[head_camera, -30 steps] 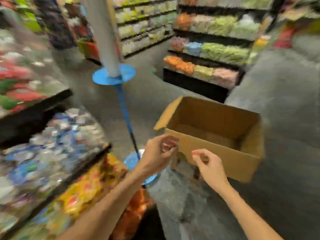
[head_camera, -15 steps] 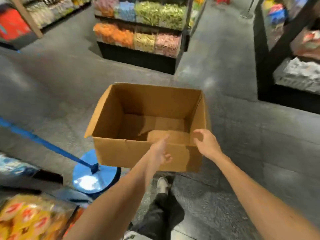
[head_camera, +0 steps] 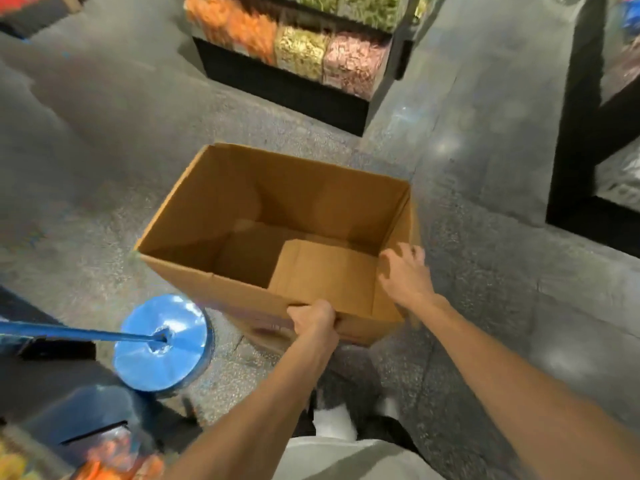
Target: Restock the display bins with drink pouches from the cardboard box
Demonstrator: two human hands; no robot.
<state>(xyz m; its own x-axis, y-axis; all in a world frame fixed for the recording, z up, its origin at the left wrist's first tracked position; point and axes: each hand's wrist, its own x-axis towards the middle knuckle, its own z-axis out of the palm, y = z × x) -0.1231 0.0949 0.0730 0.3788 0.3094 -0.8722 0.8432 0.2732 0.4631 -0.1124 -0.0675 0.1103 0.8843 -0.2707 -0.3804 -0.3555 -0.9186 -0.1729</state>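
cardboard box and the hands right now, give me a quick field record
box: cardboard box, top open, upright
contents: no pouches visible, one flap lying on the bottom
left hand: grips the near rim
right hand: fingers spread at the right wall
nearby: blue stand base to its left, display bins beyond

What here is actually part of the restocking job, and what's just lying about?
Part of the job: cardboard box, empty inside; left hand gripping its near rim; right hand at its right wall; display bins.
Just about: blue stand base; blue pole; shoe.
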